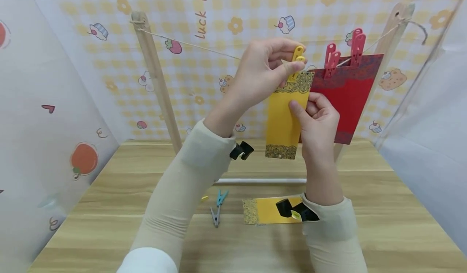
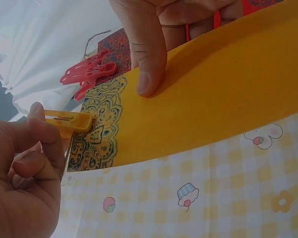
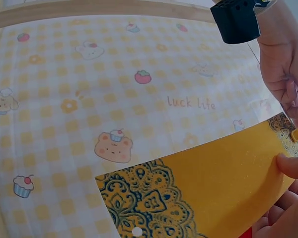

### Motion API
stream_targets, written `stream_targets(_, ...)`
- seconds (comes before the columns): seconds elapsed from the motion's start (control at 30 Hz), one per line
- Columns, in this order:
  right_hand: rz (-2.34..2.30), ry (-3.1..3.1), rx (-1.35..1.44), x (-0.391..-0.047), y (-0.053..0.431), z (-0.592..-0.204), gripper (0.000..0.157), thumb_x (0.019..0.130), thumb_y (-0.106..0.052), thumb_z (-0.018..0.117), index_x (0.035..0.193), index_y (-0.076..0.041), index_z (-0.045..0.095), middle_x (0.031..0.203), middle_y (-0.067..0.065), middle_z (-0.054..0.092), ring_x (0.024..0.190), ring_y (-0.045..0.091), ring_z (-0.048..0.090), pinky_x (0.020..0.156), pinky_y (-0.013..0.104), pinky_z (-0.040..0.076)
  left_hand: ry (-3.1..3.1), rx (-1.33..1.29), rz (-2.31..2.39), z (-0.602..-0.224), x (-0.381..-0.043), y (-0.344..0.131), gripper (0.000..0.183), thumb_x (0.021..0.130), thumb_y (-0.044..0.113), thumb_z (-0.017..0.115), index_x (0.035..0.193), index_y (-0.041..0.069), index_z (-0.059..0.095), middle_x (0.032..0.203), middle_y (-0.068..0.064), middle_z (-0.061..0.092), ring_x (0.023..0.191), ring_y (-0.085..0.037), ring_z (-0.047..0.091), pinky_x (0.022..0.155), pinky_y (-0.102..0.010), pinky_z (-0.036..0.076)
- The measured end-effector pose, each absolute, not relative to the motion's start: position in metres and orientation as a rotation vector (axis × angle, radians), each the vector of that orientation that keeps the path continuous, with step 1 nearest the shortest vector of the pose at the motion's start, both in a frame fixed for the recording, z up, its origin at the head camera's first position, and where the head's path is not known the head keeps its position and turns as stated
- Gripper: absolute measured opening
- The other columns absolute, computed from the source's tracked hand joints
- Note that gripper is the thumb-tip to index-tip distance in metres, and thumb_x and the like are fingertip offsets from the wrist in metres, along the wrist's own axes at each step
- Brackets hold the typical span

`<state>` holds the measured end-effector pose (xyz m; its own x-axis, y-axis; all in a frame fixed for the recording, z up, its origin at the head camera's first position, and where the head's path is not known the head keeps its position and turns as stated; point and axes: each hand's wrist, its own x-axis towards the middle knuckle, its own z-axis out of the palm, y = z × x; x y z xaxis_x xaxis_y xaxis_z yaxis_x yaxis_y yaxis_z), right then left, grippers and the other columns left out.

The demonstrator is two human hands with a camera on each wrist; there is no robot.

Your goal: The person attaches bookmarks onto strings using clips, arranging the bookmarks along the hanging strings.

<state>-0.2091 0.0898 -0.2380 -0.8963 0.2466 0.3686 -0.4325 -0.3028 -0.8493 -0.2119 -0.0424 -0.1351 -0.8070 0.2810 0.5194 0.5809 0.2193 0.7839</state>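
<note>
Yellow peg [image 1: 298, 53] and card [image 1: 282, 121], partly hidden, are gripped by left and right hands [image 1: 260, 70] [image 1: 321, 125].

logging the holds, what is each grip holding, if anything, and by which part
Left grip: yellow clip, by its handle end. Right grip: raised yellow card, by its long right edge in the head view.

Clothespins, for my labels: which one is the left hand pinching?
The yellow clothespin at the held yellow card; red ones hold the red card; a blue one and grey one lie on the table.
</note>
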Motion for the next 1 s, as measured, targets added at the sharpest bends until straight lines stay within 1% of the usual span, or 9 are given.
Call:
stream_targets(0.2,2.207,-1.52,0.31,-0.21,0.094,-0.242,0.011,0.087,0.0,0.072,0.094,-0.007,0.069,0.085,-0.001,0.075,0.079,0.013,0.071,0.073,0.022,0.059,-2.237,-0.902,-1.529,-0.137,-0.213,-0.042,0.031,0.093,0.009,0.068,0.124,0.001,0.066,0.1,-0.01,0.073,0.058,-0.021,0.052,0.056,-0.024,0.046)
stream_targets(0.4,2.187,-1.512,0.333,-0.209,0.1,-0.246,0.012,0.087,0.002,0.072,0.094,-0.008,0.069,0.084,-0.002,0.075,0.079,0.012,0.072,0.074,0.022,0.059,-2.27,-0.857,-1.579,-0.137,-0.212,-0.042,0.037,0.094,0.012,0.068,0.131,0.007,0.064,0.105,-0.008,0.072,0.06,-0.024,0.052,0.057,-0.027,0.045)
stream_targets(0.5,2.167,-1.526,0.321,-0.208,0.103,-0.247,0.011,0.087,0.001,0.072,0.094,-0.008,0.07,0.083,-0.003,0.075,0.078,0.012,0.071,0.074,0.021,0.058,-2.234,-0.842,-1.61,-0.138,-0.211,-0.042,0.039,0.094,0.012,0.069,0.132,0.007,0.063,0.108,-0.009,0.072,0.059,-0.023,0.053,0.056,-0.026,0.046)
stream_targets(0.63,2.153,-1.53,0.316,-0.208,0.106,-0.249,0.01,0.088,0.0,0.072,0.093,-0.008,0.07,0.083,-0.003,0.075,0.079,0.012,0.071,0.076,0.021,0.058,-2.197,-0.808,-1.639,-0.137,-0.212,-0.041,0.04,0.092,0.012,0.071,0.132,0.008,0.064,0.112,-0.009,0.072,0.059,-0.022,0.054,0.058,-0.025,0.049)
stream_targets(0.77,2.156,-1.521,0.316,-0.209,0.109,-0.25,0.009,0.087,0.0,0.072,0.092,-0.008,0.069,0.08,-0.002,0.075,0.078,0.012,0.071,0.076,0.021,0.058,-2.187,-0.751,-1.662,-0.136,-0.212,-0.041,0.041,0.09,0.013,0.073,0.131,0.01,0.065,0.117,-0.007,0.071,0.062,-0.02,0.056,0.061,-0.026,0.05)
stream_targets(0.87,2.164,-1.516,0.314,-0.209,0.111,-0.252,0.01,0.087,0.001,0.072,0.09,-0.008,0.069,0.079,-0.002,0.075,0.076,0.012,0.071,0.074,0.021,0.058,-2.146,-0.757,-1.648,-0.137,-0.213,-0.042,0.04,0.09,0.012,0.074,0.129,0.007,0.066,0.119,-0.009,0.071,0.063,-0.019,0.059,0.061,-0.026,0.051)
stream_targets(1.0,2.171,-1.506,0.314,-0.209,0.114,-0.255,0.011,0.086,0.002,0.073,0.089,-0.007,0.069,0.079,-0.001,0.075,0.075,0.012,0.071,0.07,0.022,0.058,-2.102,-0.764,-1.643,-0.137,-0.214,-0.042,0.037,0.09,0.011,0.073,0.127,0.005,0.066,0.12,-0.006,0.072,0.068,-0.019,0.062,0.065,-0.025,0.053)
